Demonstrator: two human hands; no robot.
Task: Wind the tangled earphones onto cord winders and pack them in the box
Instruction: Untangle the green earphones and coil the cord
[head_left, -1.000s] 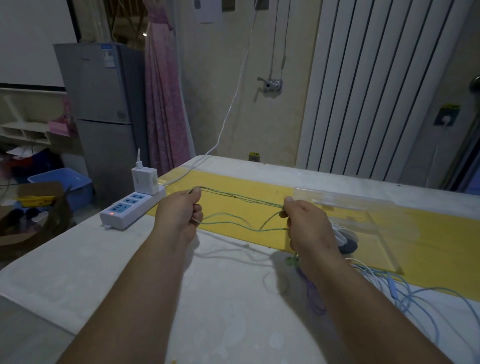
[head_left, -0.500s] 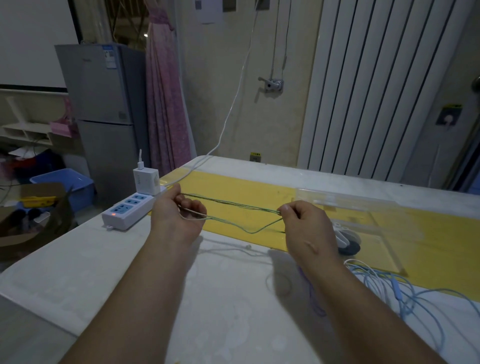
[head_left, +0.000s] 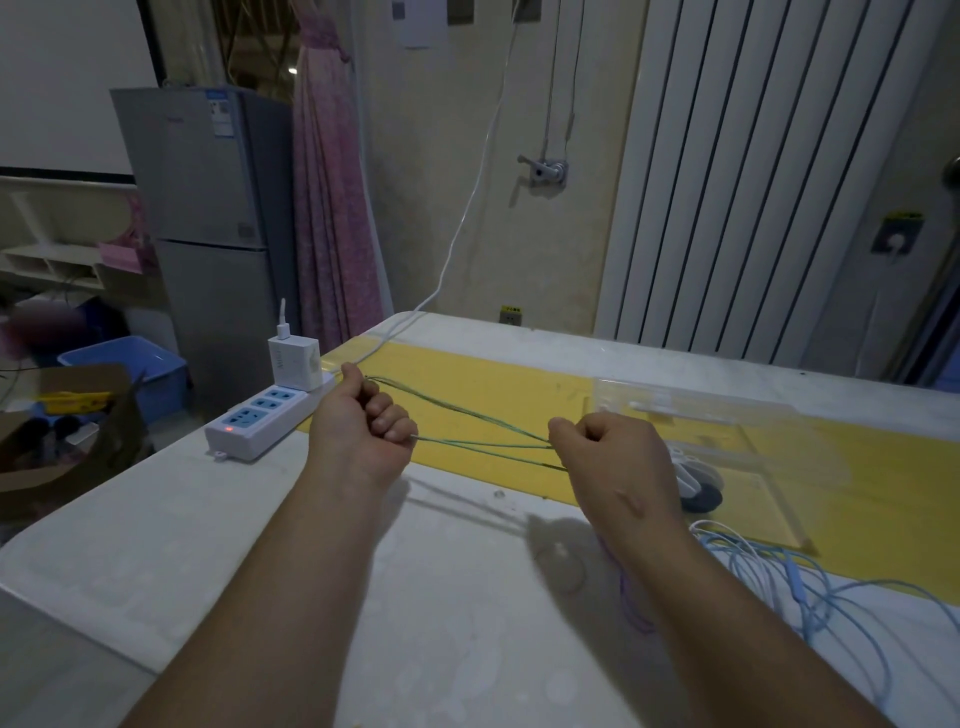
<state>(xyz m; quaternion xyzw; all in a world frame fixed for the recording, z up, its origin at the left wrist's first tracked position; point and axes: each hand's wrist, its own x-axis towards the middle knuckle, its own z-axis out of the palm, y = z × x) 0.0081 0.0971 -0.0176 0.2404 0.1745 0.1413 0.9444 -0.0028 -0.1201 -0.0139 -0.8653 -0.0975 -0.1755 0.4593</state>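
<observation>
Left hand: the left hand is held above the bench, fingers curled into a fist round one end of the green earphone cord, with thumb and forefinger pinching a strand at the top.
Right hand: the right hand is also raised off the bench, back towards the camera, fingers curled and gripping the other end of the same cord.
Green earphone cord: it runs in about three thin strands between the two hands, in the air over the near edge of the yellow strip. The strands spread apart at the left hand and come together at the right. Its earbuds and plug are hidden.
Clear box: a transparent box sits on the yellow strip, beyond and to the right of the right hand, apart from the green cord.
Item by the box: a white and dark object lies just behind the right wrist. I cannot tell what it is.
Other cords: a loose tangle of blue cords, with a white one among them, lies on the bench to the right of the right forearm. A purple cord lies partly under that forearm.
Power strip: a white power strip lies at the bench's left edge, its red light lit, with a white charger plugged into its far end.
Beyond the bench: a grey fridge and a pink curtain stand to the left.
</observation>
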